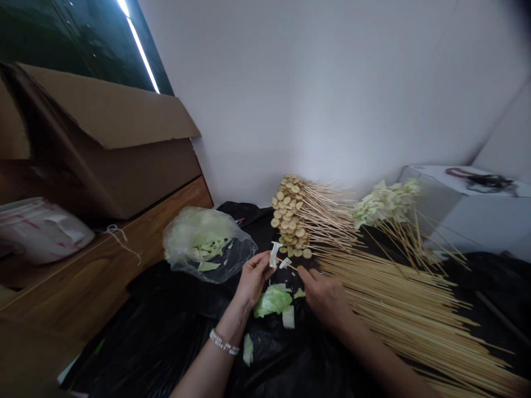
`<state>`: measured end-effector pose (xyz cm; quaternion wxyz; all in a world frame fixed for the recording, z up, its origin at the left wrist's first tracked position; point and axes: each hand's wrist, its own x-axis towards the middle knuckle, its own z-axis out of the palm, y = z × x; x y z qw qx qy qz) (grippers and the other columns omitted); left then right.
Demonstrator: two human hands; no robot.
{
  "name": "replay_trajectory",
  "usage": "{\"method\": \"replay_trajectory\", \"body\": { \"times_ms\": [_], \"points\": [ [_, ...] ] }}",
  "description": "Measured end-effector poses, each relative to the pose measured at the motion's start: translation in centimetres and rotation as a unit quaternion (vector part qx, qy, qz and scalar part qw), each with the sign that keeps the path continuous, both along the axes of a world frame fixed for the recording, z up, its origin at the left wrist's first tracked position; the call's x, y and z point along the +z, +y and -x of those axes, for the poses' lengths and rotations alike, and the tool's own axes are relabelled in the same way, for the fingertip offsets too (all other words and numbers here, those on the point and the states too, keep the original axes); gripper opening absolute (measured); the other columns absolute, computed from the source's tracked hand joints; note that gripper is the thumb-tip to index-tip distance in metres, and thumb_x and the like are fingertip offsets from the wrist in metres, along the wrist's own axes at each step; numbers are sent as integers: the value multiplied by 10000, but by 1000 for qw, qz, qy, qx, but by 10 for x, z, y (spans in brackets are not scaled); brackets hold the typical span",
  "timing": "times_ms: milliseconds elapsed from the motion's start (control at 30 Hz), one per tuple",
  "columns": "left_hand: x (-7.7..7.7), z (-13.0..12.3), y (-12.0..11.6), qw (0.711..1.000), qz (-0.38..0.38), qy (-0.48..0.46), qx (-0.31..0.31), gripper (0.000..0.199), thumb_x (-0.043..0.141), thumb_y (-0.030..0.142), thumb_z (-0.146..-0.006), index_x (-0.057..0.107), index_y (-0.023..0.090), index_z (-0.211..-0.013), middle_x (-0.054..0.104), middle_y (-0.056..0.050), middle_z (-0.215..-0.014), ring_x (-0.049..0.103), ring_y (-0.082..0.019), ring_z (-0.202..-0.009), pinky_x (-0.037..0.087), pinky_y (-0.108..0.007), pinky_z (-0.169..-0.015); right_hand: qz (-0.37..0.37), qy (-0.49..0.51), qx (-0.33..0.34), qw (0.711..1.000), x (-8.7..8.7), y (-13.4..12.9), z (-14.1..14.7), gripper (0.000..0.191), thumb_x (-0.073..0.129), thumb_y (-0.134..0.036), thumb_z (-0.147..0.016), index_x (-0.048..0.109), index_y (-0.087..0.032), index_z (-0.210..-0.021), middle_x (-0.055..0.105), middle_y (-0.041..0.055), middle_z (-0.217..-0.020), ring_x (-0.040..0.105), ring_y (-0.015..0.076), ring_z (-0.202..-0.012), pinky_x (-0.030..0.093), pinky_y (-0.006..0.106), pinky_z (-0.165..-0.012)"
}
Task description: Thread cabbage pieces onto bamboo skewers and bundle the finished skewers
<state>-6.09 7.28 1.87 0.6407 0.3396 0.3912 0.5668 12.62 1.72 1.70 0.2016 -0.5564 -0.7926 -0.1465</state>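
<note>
My left hand, with a beaded bracelet at the wrist, pinches a pale cabbage piece. My right hand is closed on a thin wooden skewer, whose far end points toward my left hand. A second small cabbage piece sits on the skewer between the hands. Just below them, a green cabbage leaf and several smaller scraps lie on black plastic. Whether the skewer passes through the piece in my left fingers, I cannot tell.
A clear plastic bag of cut cabbage lies left. Skewered round slices are stacked by the wall, skewered cabbage right of them. Many bare skewers spread at right. A cardboard box and white bucket stand left.
</note>
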Motion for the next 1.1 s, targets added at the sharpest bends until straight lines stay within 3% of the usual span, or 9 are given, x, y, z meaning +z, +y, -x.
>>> {"method": "replay_trajectory", "body": {
  "times_ms": [233,433,567,700,833,967,1100],
  "points": [
    [1,3,3,1000,1,-19,-1,349,873,298,-555,776,122,-840,732,-72,-824,628,-118,-741,503,-259,-799,0,13,7,1000,-2,0,-1,331,506,-103,-850,627,-205,-1141,646,9,-749,570,118,-593,251,281,-529],
    [1,1,1,1000,6,-18,-20,347,869,296,-563,776,123,-850,731,-69,-797,634,-130,-751,504,-270,-804,13,25,2,1000,-5,0,2,263,485,-58,-829,619,-190,-1012,636,1,-741,580,124,-595,249,280,-534],
    [1,0,0,1000,-2,-6,-22,355,872,311,-562,776,135,-855,732,-64,-787,632,-125,-741,500,-267,-794,60,65,6,996,-4,-1,5,177,454,-68,-860,580,-191,-873,641,-10,-728,585,115,-598,245,272,-540],
    [2,0,0,1000,-10,-13,-25,346,872,303,-564,774,134,-851,733,-59,-774,632,-121,-730,497,-267,-798,92,100,21,990,-4,1,5,191,405,-92,-908,555,-196,-849,644,-18,-714,588,109,-613,257,260,-546],
    [1,-1,0,998,9,-43,-35,347,881,277,-553,772,128,-847,736,-63,-792,642,-125,-744,501,-258,-789,49,95,36,994,-8,1,3,227,400,-62,-882,584,-190,-918,646,5,-779,596,118,-690,285,249,-569],
    [-1,-1,0,996,18,-62,-55,357,880,276,-563,766,128,-867,730,-61,-788,648,-126,-748,503,-248,-768,-5,85,40,996,-10,1,2,232,409,-87,-890,602,-189,-969,628,5,-762,572,123,-628,285,263,-564],
    [-3,0,0,996,18,-63,-69,347,869,276,-591,760,128,-884,724,-55,-790,644,-119,-755,498,-239,-766,22,106,52,993,-7,1,2,234,379,-83,-904,588,-183,-876,623,9,-740,581,128,-647,280,265,-564]
  ]
}}
